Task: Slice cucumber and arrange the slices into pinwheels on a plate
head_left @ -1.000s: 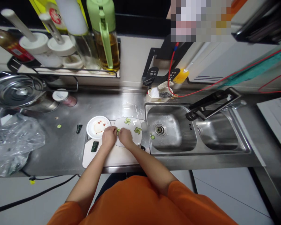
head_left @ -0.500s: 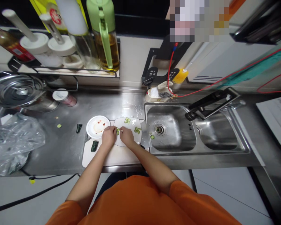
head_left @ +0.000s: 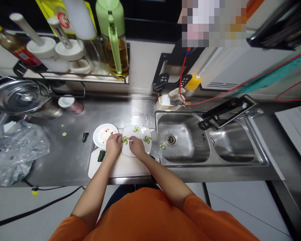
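A square white plate (head_left: 136, 150) with a dark rim carries three pinwheels of green cucumber slices: a back pinwheel (head_left: 136, 129), a right pinwheel (head_left: 147, 139) and a left pinwheel (head_left: 125, 140). My left hand (head_left: 113, 146) is closed just left of the left pinwheel, its fingertips by the plate's edge. On the other side of that pinwheel, my right hand (head_left: 137, 146) is closed over the plate, a small pale bit showing at its fingertips. What either hand pinches is too small to make out. Under the plate lies a white cutting board (head_left: 130, 170).
A round white plate (head_left: 98, 135) with red bits stands left of my hands. A dark green cucumber piece (head_left: 101, 155) lies on the board, another cucumber piece (head_left: 85, 137) on the steel counter. To the right is a double sink (head_left: 183, 134); at left lies a plastic bag (head_left: 25, 144).
My left hand has drawn back slightly to the left, uncovering more of the left pinwheel. My right hand has barely shifted. The view has moved a little.
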Motion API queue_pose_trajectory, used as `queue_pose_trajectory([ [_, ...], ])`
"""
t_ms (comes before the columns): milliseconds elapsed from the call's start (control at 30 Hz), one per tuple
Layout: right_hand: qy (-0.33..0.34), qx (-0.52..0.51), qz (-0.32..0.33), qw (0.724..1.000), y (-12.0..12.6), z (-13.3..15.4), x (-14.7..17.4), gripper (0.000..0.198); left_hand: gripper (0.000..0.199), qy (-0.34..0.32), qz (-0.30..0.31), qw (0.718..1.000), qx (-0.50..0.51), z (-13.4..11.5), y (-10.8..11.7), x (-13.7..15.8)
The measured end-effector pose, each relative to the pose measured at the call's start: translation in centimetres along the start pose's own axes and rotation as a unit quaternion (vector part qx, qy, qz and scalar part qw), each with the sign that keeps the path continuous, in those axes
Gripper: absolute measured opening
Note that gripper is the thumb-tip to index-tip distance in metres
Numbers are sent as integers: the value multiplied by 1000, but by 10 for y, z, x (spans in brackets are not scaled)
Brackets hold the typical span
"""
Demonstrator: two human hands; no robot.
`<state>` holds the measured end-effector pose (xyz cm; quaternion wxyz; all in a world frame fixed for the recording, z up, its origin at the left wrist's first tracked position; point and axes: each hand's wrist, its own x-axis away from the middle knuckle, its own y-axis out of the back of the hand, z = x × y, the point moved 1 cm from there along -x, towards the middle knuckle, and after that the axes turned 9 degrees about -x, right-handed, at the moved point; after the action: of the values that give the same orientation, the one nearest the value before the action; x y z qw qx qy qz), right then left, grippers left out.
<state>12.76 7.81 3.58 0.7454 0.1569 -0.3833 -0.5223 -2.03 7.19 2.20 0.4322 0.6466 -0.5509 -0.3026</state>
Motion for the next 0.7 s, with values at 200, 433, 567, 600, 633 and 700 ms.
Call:
queue_pose_trajectory([
  [200, -13, -14, 12, 1000, 4, -8, 10, 29, 29, 176, -86, 980, -46, 29, 17, -9],
  [433, -11, -4, 12, 1000, 4, -17, 16, 27, 30, 252, -79, 961, -79, 42, 24, -24],
  [567, -5, -6, 18, 1000, 6, -17, 18, 27, 31, 265, -63, 959, -78, 42, 22, -33],
  [600, -4, -6, 20, 1000, 7, -17, 18, 27, 31, 267, -59, 959, -77, 42, 21, -35],
  [633, -4, -6, 22, 1000, 8, -16, 19, 27, 31, 267, -55, 959, -77, 41, 20, -37],
  [700, -7, -7, 28, 1000, 9, -15, 19, 27, 31, 266, -48, 959, -81, 41, 20, -38],
])
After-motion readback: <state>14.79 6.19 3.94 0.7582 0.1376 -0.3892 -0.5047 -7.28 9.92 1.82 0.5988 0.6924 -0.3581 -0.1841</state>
